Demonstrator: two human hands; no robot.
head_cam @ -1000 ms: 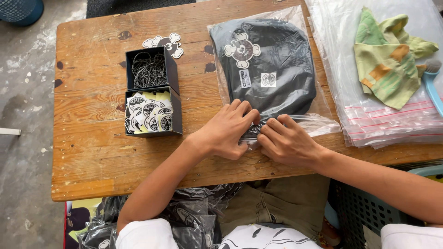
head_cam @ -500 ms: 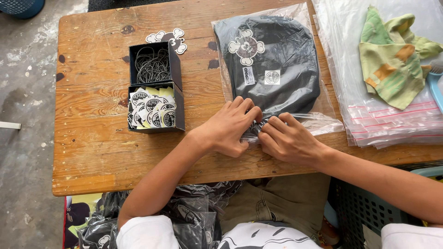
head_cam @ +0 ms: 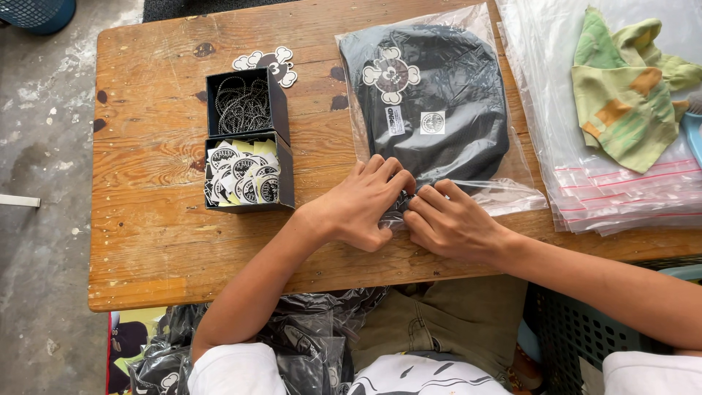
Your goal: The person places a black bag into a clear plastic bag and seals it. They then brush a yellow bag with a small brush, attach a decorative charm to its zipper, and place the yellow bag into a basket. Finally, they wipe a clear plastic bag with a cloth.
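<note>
My left hand [head_cam: 362, 205] and right hand [head_cam: 453, 223] pinch the near edge of the clear bag [head_cam: 504, 194] holding a soft, light black garment [head_cam: 439, 110]; the plastic looks slippery, best gripped at this seam

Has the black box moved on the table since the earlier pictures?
No. The black box keeps its place beside the dark stains on the table; only the camera shifted.

Wooden table [head_cam: 153, 241] bears box [head_cam: 247, 139], bagged garment [head_cam: 431, 110]
</note>
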